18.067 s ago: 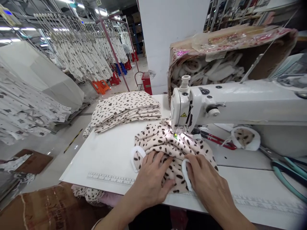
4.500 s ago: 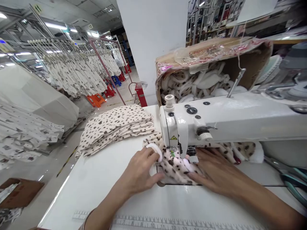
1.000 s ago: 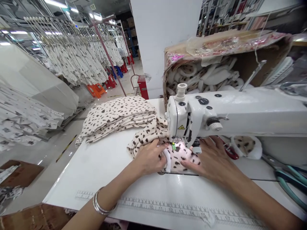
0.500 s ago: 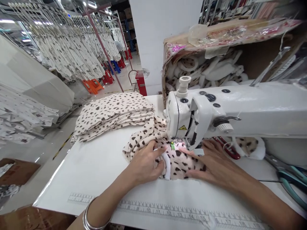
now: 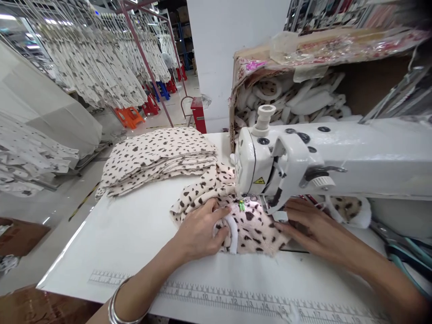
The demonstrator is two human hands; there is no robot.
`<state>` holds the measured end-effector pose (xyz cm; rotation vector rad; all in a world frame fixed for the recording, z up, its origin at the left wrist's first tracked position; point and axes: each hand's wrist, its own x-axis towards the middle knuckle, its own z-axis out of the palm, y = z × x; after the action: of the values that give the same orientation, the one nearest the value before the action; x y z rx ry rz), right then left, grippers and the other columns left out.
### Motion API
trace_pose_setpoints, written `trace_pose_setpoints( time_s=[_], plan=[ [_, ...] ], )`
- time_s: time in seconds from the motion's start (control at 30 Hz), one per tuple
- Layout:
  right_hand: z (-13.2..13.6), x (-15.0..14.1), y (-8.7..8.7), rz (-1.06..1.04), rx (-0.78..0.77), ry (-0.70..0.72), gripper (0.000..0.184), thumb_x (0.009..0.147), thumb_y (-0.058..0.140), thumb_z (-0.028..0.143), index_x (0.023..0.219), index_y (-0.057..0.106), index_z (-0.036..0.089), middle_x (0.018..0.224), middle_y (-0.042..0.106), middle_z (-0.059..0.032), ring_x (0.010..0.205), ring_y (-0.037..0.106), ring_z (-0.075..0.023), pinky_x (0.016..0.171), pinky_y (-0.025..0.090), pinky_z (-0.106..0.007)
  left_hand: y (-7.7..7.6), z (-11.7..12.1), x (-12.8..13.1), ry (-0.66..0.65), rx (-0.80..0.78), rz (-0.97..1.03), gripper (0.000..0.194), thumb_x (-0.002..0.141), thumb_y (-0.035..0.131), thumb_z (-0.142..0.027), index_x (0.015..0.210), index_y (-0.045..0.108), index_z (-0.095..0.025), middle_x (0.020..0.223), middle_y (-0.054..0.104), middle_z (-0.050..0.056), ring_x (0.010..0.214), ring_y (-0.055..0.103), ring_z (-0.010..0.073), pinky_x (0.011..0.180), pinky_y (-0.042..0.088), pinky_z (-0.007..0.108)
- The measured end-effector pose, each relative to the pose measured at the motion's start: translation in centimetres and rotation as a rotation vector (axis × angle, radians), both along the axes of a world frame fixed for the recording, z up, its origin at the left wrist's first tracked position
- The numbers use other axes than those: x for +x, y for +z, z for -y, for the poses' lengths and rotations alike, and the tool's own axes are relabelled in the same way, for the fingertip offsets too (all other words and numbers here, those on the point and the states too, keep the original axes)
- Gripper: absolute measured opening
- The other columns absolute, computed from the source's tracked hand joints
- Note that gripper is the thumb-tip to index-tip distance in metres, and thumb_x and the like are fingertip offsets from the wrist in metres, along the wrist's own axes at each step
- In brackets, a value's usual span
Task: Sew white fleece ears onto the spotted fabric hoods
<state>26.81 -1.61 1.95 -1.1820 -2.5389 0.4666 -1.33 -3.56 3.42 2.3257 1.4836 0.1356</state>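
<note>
Under the head of a white sewing machine (image 5: 263, 166) lies plush fabric with dark spots (image 5: 258, 229). My left hand (image 5: 202, 231) is closed at its left side, thumb and forefinger around a curved, white-edged part (image 5: 232, 236). My right hand (image 5: 312, 227) lies at the fabric's right edge beside the presser foot, fingers stretched out and thumb apart; the machine partly hides its fingertips. A small green piece (image 5: 241, 205) shows on the fabric near the needle area. More of the spotted fabric (image 5: 199, 191) bunches up behind my left hand.
A stack of spotted fabric pieces (image 5: 158, 155) sits at the table's back left. Behind the machine stands an open cardboard box (image 5: 238, 74) of white and spotted pieces. Scissors (image 5: 401, 252) lie at right. A printed ruler (image 5: 216, 297) runs along the front edge.
My right hand has moved off the fabric toward the right, so more of the fabric's right edge shows. My left hand stays on the white-edged part. The view has shifted slightly.
</note>
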Motion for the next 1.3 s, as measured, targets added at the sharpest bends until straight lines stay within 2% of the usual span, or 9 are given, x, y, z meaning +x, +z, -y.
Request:
trace_pose_setpoints(
  time_s=[0.1,0.23,0.47,0.6,0.73,0.87,1.03,1.2,1.3],
  plan=[
    [-0.1,0.3,0.1,0.063,-0.023,-0.018,0.035,0.089,0.051,0.051,0.113,0.063,0.028,0.113,0.063,-0.0081,0.11,0.056,-0.0313,0.082,0.05,-0.044,-0.1,0.0,0.0,0.001,-0.005,0.014,0.045,0.092,0.047,-0.037,0.134,0.052,-0.023,0.111,0.059,0.009,0.097,0.059,0.026,0.081,0.052,0.042],
    [0.0,0.4,-0.5,0.158,-0.041,-0.054,0.044,0.078,0.062,0.054,0.116,0.061,0.031,0.125,0.057,-0.0063,0.117,0.051,-0.0349,0.089,0.048,-0.05,-0.4,0.0,-0.2,-0.003,0.006,0.053,0.047,0.091,0.05,-0.037,0.134,0.052,-0.021,0.12,0.063,0.01,0.113,0.057,0.0294,0.092,0.049,0.047],
    [0.1,0.8,-1.0,0.169,-0.025,-0.034,0.048,0.079,0.061,0.053,0.122,0.057,0.033,0.136,0.051,-0.0056,0.126,0.043,-0.0367,0.092,0.048,-0.051,-0.1,-0.1,-0.4,0.079,-0.106,0.118,0.047,0.09,0.054,-0.044,0.134,0.053,-0.029,0.127,0.063,0.005,0.113,0.058,0.0295,0.09,0.05,0.048],
    [0.0,1.1,-1.6,0.154,0.008,-0.024,0.049,0.081,0.058,0.056,0.123,0.057,0.034,0.137,0.051,-0.0053,0.125,0.045,-0.0374,0.09,0.049,-0.051,0.7,-0.3,-0.8,0.066,-0.195,0.224,0.048,0.088,0.057,-0.036,0.136,0.05,-0.033,0.138,0.055,0.0,0.122,0.053,0.0269,0.097,0.047,0.044],
    [0.0,1.2,-2.1,0.152,0.024,-0.015,0.05,0.081,0.057,0.059,0.123,0.058,0.033,0.137,0.051,-0.006,0.125,0.045,-0.0388,0.09,0.049,-0.052,1.0,-0.5,-1.1,0.035,-0.258,0.299,0.051,0.086,0.058,-0.028,0.135,0.05,-0.032,0.135,0.056,0.002,0.115,0.056,0.025,0.091,0.05,0.037],
    [0.1,1.2,-2.0,0.147,0.025,-0.014,0.047,0.082,0.058,0.055,0.123,0.058,0.032,0.139,0.049,-0.0061,0.125,0.045,-0.0384,0.09,0.049,-0.051,0.8,-0.4,-1.0,0.054,-0.213,0.262,0.04,0.086,0.061,-0.031,0.125,0.058,-0.029,0.117,0.059,0.005,0.096,0.059,0.0225,0.078,0.05,0.033],
    [0.4,0.8,-1.3,0.128,0.082,-0.012,0.045,0.083,0.056,0.056,0.119,0.062,0.03,0.134,0.054,-0.0072,0.124,0.045,-0.0377,0.092,0.047,-0.052,0.8,-0.3,-0.8,0.054,-0.173,0.22,0.039,0.086,0.061,-0.03,0.124,0.056,-0.029,0.102,0.052,0.003,0.078,0.055,0.0169,0.067,0.046,0.028],
    [0.8,-0.1,-0.5,0.073,0.156,0.009,0.029,0.089,0.052,0.048,0.101,0.07,0.03,0.117,0.064,-0.0066,0.118,0.05,-0.0348,0.096,0.04,-0.057,1.2,-0.3,-0.8,0.028,-0.193,0.225,0.031,0.087,0.061,-0.029,0.118,0.057,-0.029,0.107,0.06,0.001,0.085,0.057,0.0193,0.075,0.046,0.03],
    [0.7,-0.1,-1.0,0.103,0.141,0.029,0.031,0.089,0.051,0.049,0.105,0.069,0.03,0.12,0.063,-0.0071,0.121,0.048,-0.0358,0.098,0.036,-0.062,1.2,-0.3,-0.8,0.034,-0.221,0.235,0.031,0.087,0.06,-0.03,0.119,0.059,-0.031,0.111,0.064,0.0,0.091,0.059,0.0214,0.082,0.045,0.033]
  ],
)
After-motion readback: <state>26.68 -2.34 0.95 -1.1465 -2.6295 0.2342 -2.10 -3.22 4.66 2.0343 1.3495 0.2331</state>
